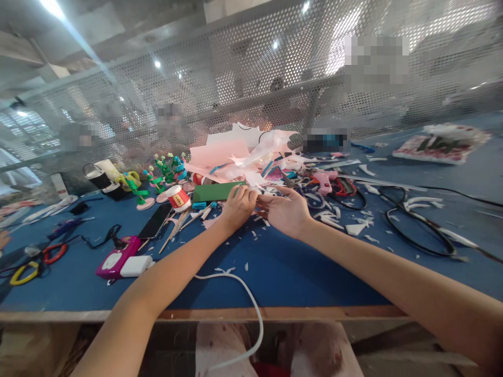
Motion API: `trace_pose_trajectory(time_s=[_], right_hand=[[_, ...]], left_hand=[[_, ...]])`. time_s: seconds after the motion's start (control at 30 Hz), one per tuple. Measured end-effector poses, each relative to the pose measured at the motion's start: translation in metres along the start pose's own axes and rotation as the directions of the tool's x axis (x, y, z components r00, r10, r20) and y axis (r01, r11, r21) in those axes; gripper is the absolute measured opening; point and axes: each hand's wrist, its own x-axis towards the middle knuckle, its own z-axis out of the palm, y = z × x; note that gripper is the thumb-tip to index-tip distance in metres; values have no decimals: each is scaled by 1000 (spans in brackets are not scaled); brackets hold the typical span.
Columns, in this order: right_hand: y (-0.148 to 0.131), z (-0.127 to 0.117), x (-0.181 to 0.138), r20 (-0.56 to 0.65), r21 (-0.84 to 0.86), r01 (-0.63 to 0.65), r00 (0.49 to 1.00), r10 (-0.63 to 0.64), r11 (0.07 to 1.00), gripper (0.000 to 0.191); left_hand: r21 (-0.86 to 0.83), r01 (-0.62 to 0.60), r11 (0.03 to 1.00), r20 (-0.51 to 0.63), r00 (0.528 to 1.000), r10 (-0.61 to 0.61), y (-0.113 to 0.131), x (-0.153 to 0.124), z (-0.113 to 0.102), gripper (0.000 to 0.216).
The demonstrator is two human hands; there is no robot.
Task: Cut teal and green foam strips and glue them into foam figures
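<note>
My left hand [239,208] is closed on a flat green strip [212,192], which juts out to the left from under its fingers. Close by on the right, my right hand [290,213] has its palm partly showing and its fingers stretched toward the left fingertips. Thumb and fingers of that hand look apart, with nothing I can make out between them. Behind both hands rises a heap of pale pink and white sheet scraps [239,154]. A red and white tub [178,199] and a small blue folded piece [199,205] lie beside the strip.
Left are a phone [156,221], thin sticks [170,235], a magenta power socket [120,257] and green flower-like figures [142,199]. A pink glue gun [324,181] and black cable [416,235] lie right. A white cable [251,298] crosses the table's front edge; perforated metal panels stand behind.
</note>
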Motion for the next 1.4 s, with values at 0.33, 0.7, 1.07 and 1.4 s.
trace_pose_trajectory(time_s=[0.33, 0.7, 1.07, 1.4], right_hand=[[0, -5, 2, 4, 21, 5, 1000, -5, 1000, 20], [1, 0, -1, 14, -31, -9, 1000, 9, 999, 27], [5, -4, 5, 25, -184, 103, 995, -100, 978, 21], [5, -3, 6, 32, -264, 172, 985, -170, 949, 15]], left_hand=[[-17, -2, 1000, 42, 999, 3, -1, -1, 2, 14], [-2, -22, 1000, -25, 999, 22, -1, -2, 2, 17], [-51, 29, 998, 94, 995, -24, 0, -3, 0, 17], [-72, 42, 997, 48, 998, -38, 0, -5, 4, 17]])
